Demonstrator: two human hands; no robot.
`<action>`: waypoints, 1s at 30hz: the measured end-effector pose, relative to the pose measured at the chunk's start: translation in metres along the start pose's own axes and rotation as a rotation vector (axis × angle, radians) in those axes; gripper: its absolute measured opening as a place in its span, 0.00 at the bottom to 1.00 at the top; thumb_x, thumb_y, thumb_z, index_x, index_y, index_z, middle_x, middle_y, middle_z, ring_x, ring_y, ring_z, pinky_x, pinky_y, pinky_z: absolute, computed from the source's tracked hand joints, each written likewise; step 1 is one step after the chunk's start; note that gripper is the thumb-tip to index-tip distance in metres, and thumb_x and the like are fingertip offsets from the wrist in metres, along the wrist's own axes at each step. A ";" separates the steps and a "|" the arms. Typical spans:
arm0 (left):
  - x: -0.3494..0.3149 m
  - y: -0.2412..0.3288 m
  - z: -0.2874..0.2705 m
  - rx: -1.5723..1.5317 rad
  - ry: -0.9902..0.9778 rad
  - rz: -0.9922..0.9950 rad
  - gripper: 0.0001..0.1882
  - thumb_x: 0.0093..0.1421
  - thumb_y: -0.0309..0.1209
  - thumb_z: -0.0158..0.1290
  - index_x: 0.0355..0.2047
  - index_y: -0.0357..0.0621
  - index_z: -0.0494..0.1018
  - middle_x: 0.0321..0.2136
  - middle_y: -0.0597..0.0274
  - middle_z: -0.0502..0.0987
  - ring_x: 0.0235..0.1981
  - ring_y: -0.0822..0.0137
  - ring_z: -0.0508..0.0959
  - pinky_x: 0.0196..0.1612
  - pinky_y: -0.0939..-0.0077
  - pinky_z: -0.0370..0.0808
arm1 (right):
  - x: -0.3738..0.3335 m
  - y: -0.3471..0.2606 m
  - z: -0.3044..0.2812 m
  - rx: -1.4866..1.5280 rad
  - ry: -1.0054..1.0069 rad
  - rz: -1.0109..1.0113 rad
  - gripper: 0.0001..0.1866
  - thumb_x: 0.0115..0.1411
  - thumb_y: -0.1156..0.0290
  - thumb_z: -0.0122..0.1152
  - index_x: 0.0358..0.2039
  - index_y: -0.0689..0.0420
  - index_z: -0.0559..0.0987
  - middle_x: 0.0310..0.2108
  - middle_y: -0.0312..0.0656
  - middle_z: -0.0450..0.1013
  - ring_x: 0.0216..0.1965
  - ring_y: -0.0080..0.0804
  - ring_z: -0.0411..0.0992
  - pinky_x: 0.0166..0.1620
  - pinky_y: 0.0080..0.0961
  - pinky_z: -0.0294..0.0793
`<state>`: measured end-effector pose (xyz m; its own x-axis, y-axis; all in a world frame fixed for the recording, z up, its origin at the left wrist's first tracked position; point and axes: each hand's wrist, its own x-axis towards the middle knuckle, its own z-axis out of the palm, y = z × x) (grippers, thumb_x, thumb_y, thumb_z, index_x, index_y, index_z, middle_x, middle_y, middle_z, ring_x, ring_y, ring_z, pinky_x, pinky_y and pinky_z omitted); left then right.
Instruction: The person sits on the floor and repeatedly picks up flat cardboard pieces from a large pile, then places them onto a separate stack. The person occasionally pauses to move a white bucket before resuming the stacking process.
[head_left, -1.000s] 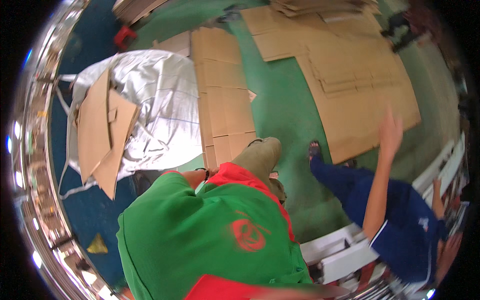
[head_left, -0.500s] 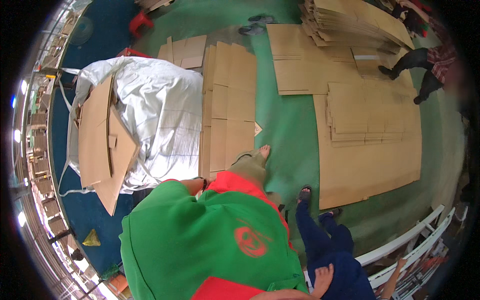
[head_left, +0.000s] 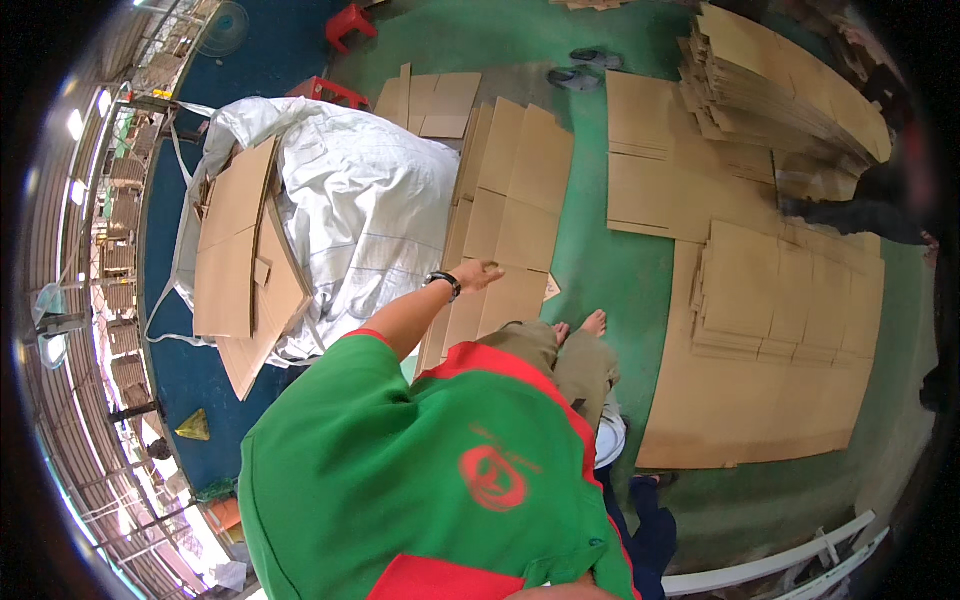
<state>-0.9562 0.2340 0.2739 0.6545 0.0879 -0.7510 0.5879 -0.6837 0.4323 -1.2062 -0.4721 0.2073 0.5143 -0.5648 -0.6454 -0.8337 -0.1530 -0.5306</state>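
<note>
My left hand, with a dark band on the wrist, reaches out over a stack of flat brown cardboard sheets in front of me. Its fingers are stretched out and nothing shows in them; whether they touch the top sheet I cannot tell. Left of the stack bulges a large white woven sack, with folded cardboard pieces leaning on its left side. My right hand is outside the picture.
Flat cardboard and stacked sheets cover the floor at right, with a taller pile behind. A person's dark leg is at far right, another person's navy trousers near me. Red stools and slippers lie farther off.
My left arm has stretched forward from beside my body, bringing the hand over the cardboard stack. The view has shifted, and the person in navy is now mostly hidden behind me.
</note>
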 end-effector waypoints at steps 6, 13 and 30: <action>0.012 0.019 -0.036 0.039 0.065 0.023 0.31 0.65 0.50 0.50 0.59 0.40 0.67 0.44 0.43 0.80 0.46 0.53 0.80 0.50 0.63 0.74 | -0.065 0.048 0.151 0.041 -0.099 0.107 0.27 0.61 0.50 0.59 0.21 0.65 0.76 0.18 0.42 0.70 0.24 0.35 0.68 0.30 0.34 0.69; 0.094 -0.015 -0.054 0.819 -0.391 0.397 0.23 0.65 0.39 0.47 0.59 0.51 0.70 0.54 0.49 0.74 0.57 0.52 0.72 0.60 0.65 0.69 | -0.114 0.067 0.160 -0.050 0.097 0.194 0.29 0.60 0.49 0.56 0.20 0.67 0.76 0.12 0.51 0.69 0.15 0.39 0.68 0.23 0.44 0.64; 0.030 0.182 0.043 0.578 -0.380 0.194 0.29 0.66 0.46 0.53 0.61 0.43 0.66 0.35 0.67 0.74 0.29 0.76 0.73 0.26 0.83 0.69 | -0.297 0.221 0.205 0.116 0.185 0.605 0.23 0.57 0.51 0.59 0.32 0.62 0.82 0.36 0.58 0.77 0.42 0.56 0.76 0.49 0.46 0.73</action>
<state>-0.8503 0.0815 0.3086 0.4493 -0.2604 -0.8546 0.0634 -0.9449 0.3213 -1.5017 -0.1722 0.1688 -0.0923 -0.6562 -0.7489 -0.9332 0.3194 -0.1649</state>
